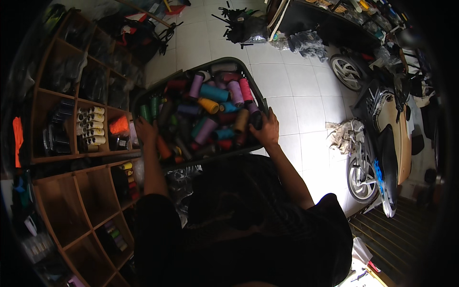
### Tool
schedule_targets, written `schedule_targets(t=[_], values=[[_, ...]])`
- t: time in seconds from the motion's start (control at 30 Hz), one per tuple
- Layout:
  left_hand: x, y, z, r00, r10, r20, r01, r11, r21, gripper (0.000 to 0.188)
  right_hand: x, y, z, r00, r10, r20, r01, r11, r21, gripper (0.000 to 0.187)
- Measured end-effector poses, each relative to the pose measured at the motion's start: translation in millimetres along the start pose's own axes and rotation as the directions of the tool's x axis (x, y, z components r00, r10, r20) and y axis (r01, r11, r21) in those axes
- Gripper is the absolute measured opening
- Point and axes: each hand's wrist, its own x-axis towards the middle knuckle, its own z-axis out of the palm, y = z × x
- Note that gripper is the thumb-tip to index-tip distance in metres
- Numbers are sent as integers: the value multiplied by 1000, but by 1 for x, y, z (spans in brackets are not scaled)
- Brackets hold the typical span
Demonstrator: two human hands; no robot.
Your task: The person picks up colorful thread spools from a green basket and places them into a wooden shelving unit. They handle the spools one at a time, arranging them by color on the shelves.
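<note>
A dark plastic crate (255, 82) sits in front of my body, heaped with thread spools. My left hand (147, 130) grips its left rim, and my right hand (268, 130) is closed over the right rim near the near corner. The fingers reach inside the edge and are partly in shadow. Among the jumbled spools are a yellow one (209, 105), a teal one (214, 93), a bright pink one (245, 90) and a purple one (195, 86). Darker green and red spools lie around them. The crate's underside is hidden.
Wooden cubby shelves (58, 205) line the left side, with cream spools (93, 125) and an orange bundle (118, 125) in compartments. A motorcycle (388, 158) stands at right beside a crumpled cloth (346, 136). Plastic bags (308, 44) lie on the far tiled floor (282, 79).
</note>
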Motion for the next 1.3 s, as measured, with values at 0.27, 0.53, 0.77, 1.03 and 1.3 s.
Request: schedule_targets(t=[0.27,0.53,0.77,1.03,1.3], values=[[-44,51,-55,994,-48,-95,3,907,-422,47,-22,-48,-25,999,20,38,-14,990,-137,60],[-111,137,-85,917,367,159,-61,520,-852,45,-16,-71,-61,993,74,96,-97,960,262,54],[-141,185,-80,771,563,298,197,235,-952,69,31,-85,-81,937,11,350,-332,345,878,58],[-111,156,-107,858,88,506,425,433,-795,69,40,-24,-32,994,96,-48,-90,989,114,47],[-47,80,-70,971,-227,76,210,661,-721,71,27,-19,4,959,194,209,-139,958,-251,59]])
